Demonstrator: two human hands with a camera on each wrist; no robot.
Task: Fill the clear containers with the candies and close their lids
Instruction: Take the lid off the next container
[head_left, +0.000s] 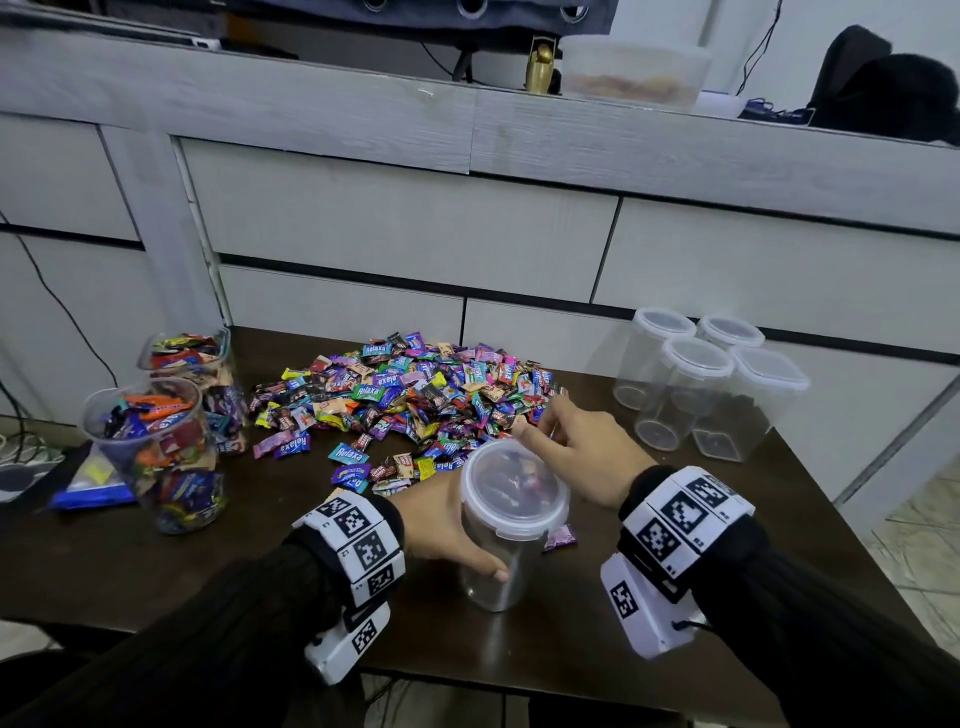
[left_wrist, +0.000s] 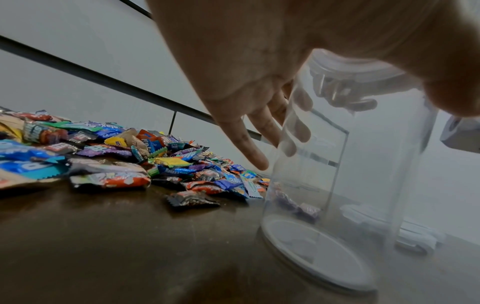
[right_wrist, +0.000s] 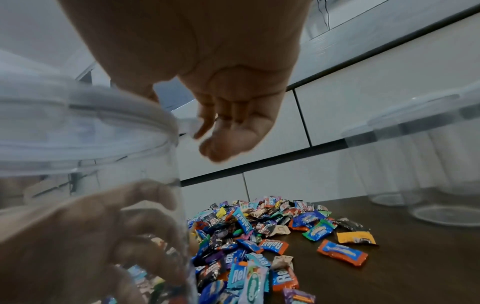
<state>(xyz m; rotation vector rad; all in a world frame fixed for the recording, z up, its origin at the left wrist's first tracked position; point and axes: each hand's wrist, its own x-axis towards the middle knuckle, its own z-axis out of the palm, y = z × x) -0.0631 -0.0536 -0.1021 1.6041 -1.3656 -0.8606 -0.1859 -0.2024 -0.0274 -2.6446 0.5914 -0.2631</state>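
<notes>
The empty round container (head_left: 506, 525) stands upright on the counter (head_left: 675, 582), just on the near side of the candy pile (head_left: 410, 389), its long axis vertical and its lid (head_left: 511, 486) seated. The left hand (head_left: 441, 525) wraps the wall from the left, fingers curled round it; the right hand (head_left: 576, 449) is at the lid's far-right rim, nearer the clasp, fingers bent but holding nothing I can make out. The right wrist view shows a lid tab (right_wrist: 188, 125) at the fingertips (right_wrist: 205, 125); the head view hides it. The left wrist view shows the inside bare.
</notes>
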